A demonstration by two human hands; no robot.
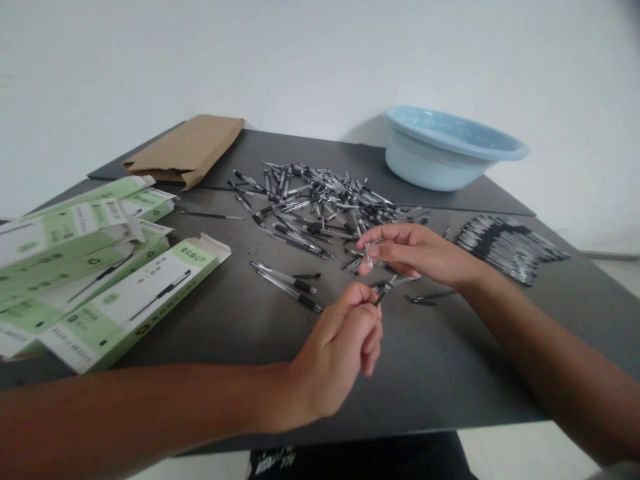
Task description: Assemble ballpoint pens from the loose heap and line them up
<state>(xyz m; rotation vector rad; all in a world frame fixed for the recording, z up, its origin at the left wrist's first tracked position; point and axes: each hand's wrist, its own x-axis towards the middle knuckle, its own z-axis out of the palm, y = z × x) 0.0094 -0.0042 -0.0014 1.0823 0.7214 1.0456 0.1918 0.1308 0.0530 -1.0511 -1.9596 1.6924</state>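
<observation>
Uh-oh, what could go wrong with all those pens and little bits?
The right hand pinches a small clear piece; it might slip from that grip and get lost among the loose pens.

The neat row of pens looks close to the right wrist in this view, so a bump could mess it up.

The green and white boxes lie in an untidy, overlapping heap, so a nudge from the left arm might make some slide.

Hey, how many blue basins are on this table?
1: the blue basin stands at the back right of the table, beyond the neat row of pens; no other shows.
</observation>
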